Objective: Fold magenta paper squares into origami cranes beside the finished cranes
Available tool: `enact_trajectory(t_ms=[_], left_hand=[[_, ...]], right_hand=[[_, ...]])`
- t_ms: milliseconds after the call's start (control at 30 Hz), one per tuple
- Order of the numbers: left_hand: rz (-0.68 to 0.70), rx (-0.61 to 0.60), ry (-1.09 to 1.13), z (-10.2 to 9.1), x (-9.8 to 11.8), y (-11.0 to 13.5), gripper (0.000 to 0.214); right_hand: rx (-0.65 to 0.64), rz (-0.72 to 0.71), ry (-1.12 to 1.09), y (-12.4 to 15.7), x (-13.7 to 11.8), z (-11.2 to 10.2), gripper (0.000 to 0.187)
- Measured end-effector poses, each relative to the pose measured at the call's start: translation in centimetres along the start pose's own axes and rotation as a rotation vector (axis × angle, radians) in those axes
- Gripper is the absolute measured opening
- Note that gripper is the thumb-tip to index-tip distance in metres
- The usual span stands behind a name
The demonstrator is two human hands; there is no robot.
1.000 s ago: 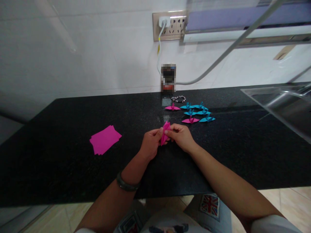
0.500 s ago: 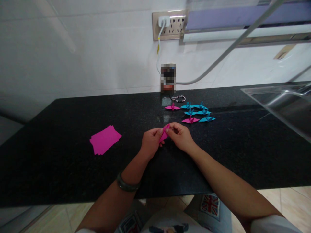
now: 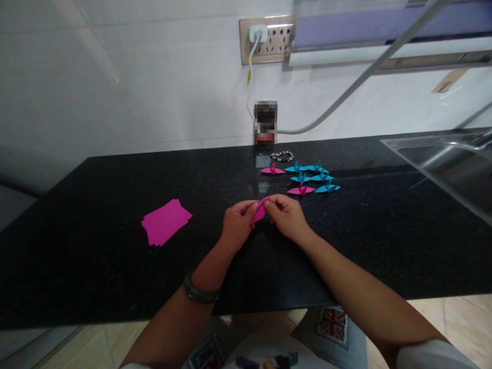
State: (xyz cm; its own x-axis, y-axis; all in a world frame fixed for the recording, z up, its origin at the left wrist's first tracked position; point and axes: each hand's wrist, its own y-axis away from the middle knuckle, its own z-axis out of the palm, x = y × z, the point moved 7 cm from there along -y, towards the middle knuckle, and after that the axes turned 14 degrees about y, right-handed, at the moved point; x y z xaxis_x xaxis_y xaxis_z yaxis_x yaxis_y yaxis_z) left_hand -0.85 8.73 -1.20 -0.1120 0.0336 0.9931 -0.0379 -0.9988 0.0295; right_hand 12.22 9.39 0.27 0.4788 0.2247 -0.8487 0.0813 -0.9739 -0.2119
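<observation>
My left hand (image 3: 238, 225) and my right hand (image 3: 286, 218) pinch a small folded pink paper piece (image 3: 260, 211) between their fingertips, just above the black countertop (image 3: 96, 277). Only a narrow strip of the paper shows between the thumbs. Behind the hands lie several finished paper cranes: a pink crane (image 3: 272, 169), another pink crane (image 3: 301, 190) and blue cranes (image 3: 313, 177). A stack of flat pink paper sheets (image 3: 166, 221) lies to the left of my left hand.
A bead bracelet (image 3: 282, 155) and a blurred small device (image 3: 265, 123) with a white cable stand at the back by the wall. A wall socket (image 3: 265, 40) is above. A metal sink (image 3: 446, 166) is set in the counter at right.
The pink piece has been folded narrower and lowered between the fingers; a second ago more of it stood up above the thumbs. The hands stayed in place.
</observation>
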Motion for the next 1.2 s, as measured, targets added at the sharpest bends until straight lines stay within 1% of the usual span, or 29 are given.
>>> enact_trajectory(t_ms=[167, 233, 367, 467, 700, 933, 1200], left_hand=[[0.038, 0.007, -0.043, -0.2, 0.3, -0.1, 0.036], [0.039, 0.017, -0.037, -0.3, 0.4, -0.1, 0.036], [0.032, 0.049, -0.028, -0.4, 0.5, -0.1, 0.034], [0.063, 0.059, -0.077, -0.5, 0.7, 0.0, 0.032], [0.174, 0.053, -0.226, -0.3, 1.5, 0.4, 0.028], [0.174, 0.038, -0.237, 0.0, 1.8, 0.5, 0.029], [0.194, 0.042, -0.261, -0.1, 1.7, 0.6, 0.029]], right_hand=[[-0.001, -0.011, 0.005, 0.0, -0.1, -0.2, 0.024], [-0.018, -0.007, -0.035, 0.0, -0.2, 0.0, 0.025], [-0.075, 0.048, -0.158, 0.0, 0.0, 0.6, 0.026], [-0.09, 0.065, -0.204, 0.0, -0.1, 0.9, 0.027], [-0.09, 0.077, -0.22, 0.0, 0.0, 1.2, 0.022], [-0.085, 0.07, -0.224, 0.0, 0.0, 1.0, 0.019], [-0.077, 0.081, -0.194, 0.0, 0.0, 0.9, 0.022]])
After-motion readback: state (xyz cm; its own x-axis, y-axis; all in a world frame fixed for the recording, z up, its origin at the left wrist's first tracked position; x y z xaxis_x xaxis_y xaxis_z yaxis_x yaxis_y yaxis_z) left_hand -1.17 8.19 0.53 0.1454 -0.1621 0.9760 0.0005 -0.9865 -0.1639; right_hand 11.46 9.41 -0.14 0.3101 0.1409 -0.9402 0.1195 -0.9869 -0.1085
